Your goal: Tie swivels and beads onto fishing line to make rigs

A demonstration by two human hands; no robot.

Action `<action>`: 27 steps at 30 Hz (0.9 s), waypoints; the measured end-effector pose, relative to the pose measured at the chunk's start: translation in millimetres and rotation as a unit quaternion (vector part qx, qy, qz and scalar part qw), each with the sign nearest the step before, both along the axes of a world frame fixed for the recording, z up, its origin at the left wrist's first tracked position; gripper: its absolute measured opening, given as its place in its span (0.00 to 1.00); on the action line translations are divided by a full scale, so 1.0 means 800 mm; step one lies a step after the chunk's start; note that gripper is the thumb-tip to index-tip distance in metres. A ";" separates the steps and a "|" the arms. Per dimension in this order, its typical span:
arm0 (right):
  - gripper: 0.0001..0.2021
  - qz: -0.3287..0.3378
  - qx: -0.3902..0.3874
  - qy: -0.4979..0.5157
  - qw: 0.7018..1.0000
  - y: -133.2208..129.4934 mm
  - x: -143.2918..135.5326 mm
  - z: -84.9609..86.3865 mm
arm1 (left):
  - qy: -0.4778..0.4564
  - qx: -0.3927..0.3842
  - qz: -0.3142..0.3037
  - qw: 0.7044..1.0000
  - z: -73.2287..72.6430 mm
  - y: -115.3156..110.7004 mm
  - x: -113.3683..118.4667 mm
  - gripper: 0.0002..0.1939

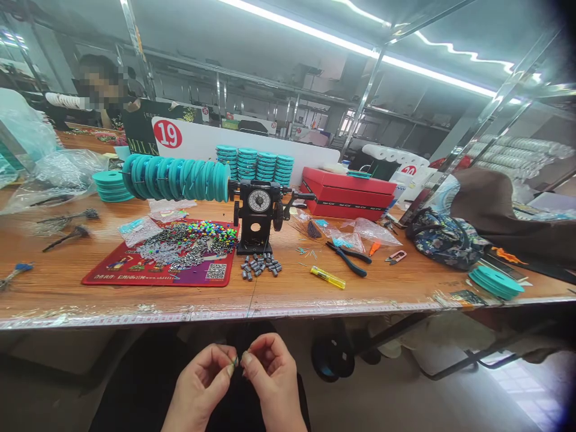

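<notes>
Two bare hands, the left hand point(198, 390) and the right hand point(276, 384), hang over the lap just short of the table point(387, 289), and their own fingers hide most of what lies between them. One small greenish piece point(234, 361) shows in the pinch of the left thumb and forefinger, too small to identify. The right thumb and forefinger press together just beside it (whether they have hold of anything, I cannot tell). One thin thread point(252, 297) crosses the table edge ahead of the hands; its ends are hard to trace. Both wrists turn inward, other fingers curled, and the forearms are cut off below.

Beyond the hands stands one black crank winder point(256, 216) with one dial; leftward from it runs a row of teal spools point(177, 177), packed too tightly to count. Four spool stacks point(266, 167) rise farther back. On the winder's near side, grey cylinders point(258, 266) overlap in one heap. Ahead and left of the left hand, one red mat point(101, 277) lies partly covered by beads point(184, 246). Ahead and right of the right hand are one yellow tube point(327, 277), one pair of pliers point(346, 258) and one red box point(344, 195).
</notes>
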State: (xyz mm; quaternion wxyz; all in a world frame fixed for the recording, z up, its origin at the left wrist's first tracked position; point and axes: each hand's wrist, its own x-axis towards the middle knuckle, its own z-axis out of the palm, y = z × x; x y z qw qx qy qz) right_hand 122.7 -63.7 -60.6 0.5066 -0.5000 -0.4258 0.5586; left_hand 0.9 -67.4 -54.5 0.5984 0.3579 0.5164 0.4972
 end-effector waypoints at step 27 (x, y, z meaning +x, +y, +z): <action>0.10 0.051 -0.037 0.123 0.990 -0.009 -0.005 0.022 | -0.020 -0.004 -0.007 1.000 0.002 0.002 0.003 0.13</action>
